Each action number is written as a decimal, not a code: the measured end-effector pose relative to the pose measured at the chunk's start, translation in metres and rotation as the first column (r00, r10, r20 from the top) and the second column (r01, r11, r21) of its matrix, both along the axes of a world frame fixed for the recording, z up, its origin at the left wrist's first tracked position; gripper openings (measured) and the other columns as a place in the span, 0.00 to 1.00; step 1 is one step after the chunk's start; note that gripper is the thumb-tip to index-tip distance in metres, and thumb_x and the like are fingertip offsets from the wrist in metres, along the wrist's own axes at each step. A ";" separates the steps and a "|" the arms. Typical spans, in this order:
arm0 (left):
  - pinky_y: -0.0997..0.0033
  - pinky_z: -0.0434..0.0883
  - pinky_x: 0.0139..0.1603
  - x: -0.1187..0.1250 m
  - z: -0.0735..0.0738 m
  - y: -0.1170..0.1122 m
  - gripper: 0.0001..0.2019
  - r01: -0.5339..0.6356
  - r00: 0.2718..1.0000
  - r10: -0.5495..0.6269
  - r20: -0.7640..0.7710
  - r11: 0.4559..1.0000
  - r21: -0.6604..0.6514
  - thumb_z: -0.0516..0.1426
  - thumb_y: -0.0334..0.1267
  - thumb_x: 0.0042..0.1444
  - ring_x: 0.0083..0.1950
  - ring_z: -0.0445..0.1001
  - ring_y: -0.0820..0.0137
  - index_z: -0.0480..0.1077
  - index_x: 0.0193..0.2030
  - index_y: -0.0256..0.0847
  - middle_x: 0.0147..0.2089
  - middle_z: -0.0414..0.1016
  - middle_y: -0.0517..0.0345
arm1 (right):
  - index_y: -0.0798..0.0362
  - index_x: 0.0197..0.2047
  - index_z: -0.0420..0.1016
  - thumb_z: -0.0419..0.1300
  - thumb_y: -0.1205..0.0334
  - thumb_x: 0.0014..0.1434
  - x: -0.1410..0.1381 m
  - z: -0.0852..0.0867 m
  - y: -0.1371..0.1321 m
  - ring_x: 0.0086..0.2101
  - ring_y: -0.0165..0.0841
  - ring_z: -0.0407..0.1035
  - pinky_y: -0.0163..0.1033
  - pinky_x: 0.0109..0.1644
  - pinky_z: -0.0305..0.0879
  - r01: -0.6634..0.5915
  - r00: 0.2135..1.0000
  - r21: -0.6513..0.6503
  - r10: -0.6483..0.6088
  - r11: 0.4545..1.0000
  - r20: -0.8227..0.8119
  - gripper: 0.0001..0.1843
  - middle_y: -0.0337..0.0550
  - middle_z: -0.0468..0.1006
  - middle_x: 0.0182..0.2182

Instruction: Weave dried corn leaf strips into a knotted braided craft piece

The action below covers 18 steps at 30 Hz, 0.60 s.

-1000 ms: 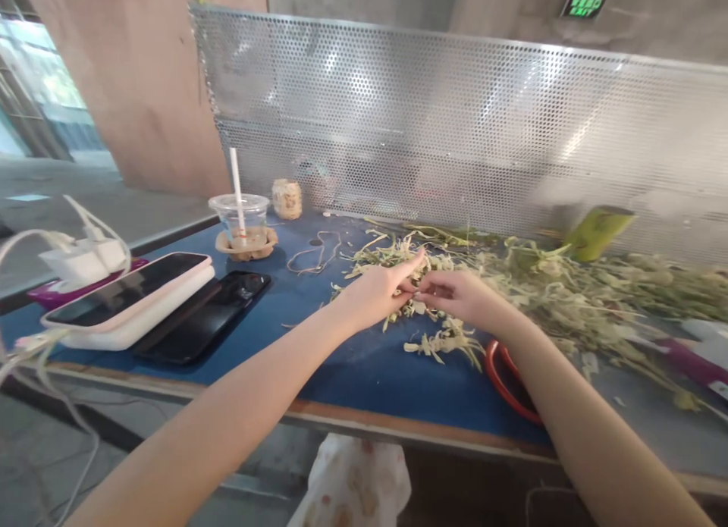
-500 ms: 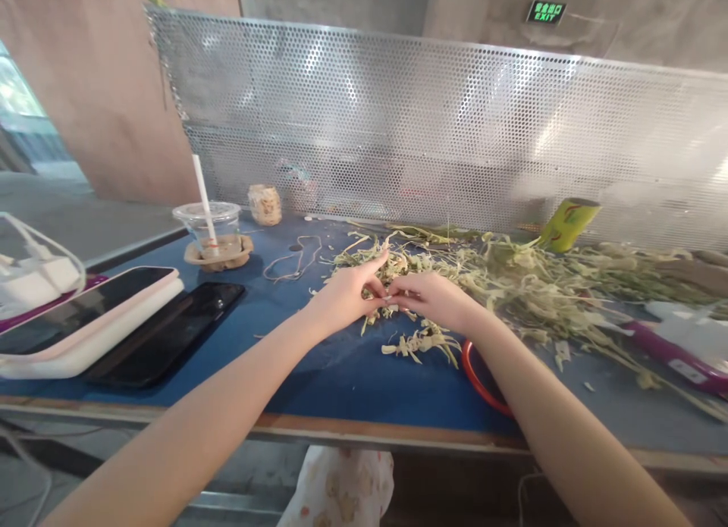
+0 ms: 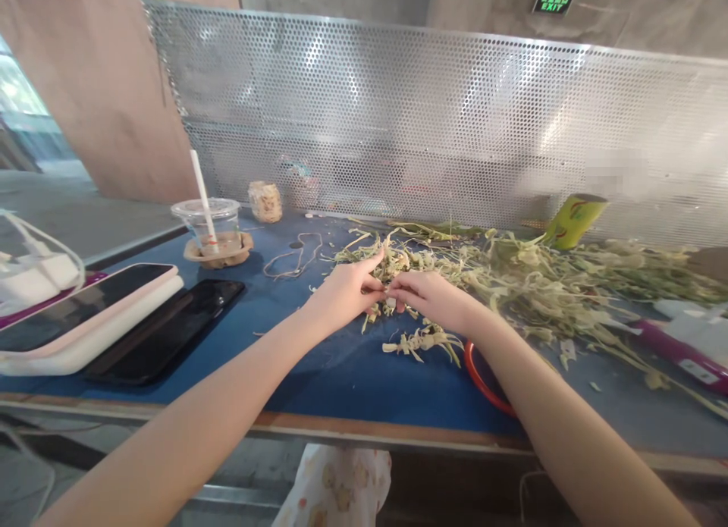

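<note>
Over a heap of pale green dried plant strips [image 3: 535, 299], my left hand [image 3: 349, 288] and my right hand [image 3: 429, 296] meet fingertip to fingertip. Thumb and fingers of the left are pinched while its index finger points up and away. The right hand's fingers are pressed together in a pinch too. A small whitish piece shows between the two hands, too small to name; the fingers hide most of it. Just in front of them a separate knotted bunch of plant strips [image 3: 424, 341] lies on the blue table [image 3: 341, 394].
On the left lie a black phone [image 3: 171, 330] and a pink-edged phone [image 3: 91, 307]. Behind them stand a plastic cup with a straw [image 3: 211, 224] and a jar [image 3: 265, 201]. A red ring-shaped rim [image 3: 481, 383] sits under my right forearm. A perforated metal screen [image 3: 398, 117] borders the back.
The right hand's fingers have curled slightly down and shifted at the pinch, uncovering a small whitish piece. The left hand has barely moved; the camera view has shifted a little.
</note>
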<state>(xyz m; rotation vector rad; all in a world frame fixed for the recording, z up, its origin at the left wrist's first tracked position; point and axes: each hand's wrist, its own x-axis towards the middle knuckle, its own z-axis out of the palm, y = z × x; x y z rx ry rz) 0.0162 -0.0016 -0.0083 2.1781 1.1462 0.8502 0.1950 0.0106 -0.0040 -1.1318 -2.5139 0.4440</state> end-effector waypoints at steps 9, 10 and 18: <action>0.70 0.71 0.32 -0.001 0.000 0.001 0.39 0.052 0.991 -0.032 0.131 0.988 -0.147 0.58 0.35 0.48 0.28 0.75 0.70 0.42 0.65 0.36 0.38 0.77 0.50 | 0.53 0.30 0.69 0.48 0.65 0.59 0.000 0.001 0.000 0.26 0.28 0.65 0.33 0.33 0.56 0.024 0.999 -0.016 -0.025 1.000 -0.027 0.11 0.38 0.74 0.26; 0.70 0.72 0.32 -0.001 0.000 0.001 0.39 0.069 0.986 -0.037 0.165 0.980 -0.186 0.57 0.34 0.49 0.28 0.75 0.70 0.41 0.65 0.36 0.39 0.77 0.49 | 0.53 0.30 0.68 0.48 0.65 0.59 -0.001 0.002 -0.001 0.26 0.28 0.64 0.33 0.32 0.56 0.028 0.999 -0.019 -0.029 0.999 -0.032 0.10 0.38 0.74 0.25; 0.71 0.73 0.32 -0.001 0.004 0.001 0.36 0.071 0.961 -0.007 0.277 0.973 -0.221 0.57 0.28 0.48 0.28 0.75 0.71 0.47 0.63 0.32 0.36 0.77 0.50 | 0.53 0.28 0.68 0.50 0.58 0.58 -0.001 0.004 -0.003 0.20 0.26 0.60 0.31 0.26 0.53 0.074 0.994 -0.087 -0.080 0.993 -0.075 0.11 0.36 0.74 0.23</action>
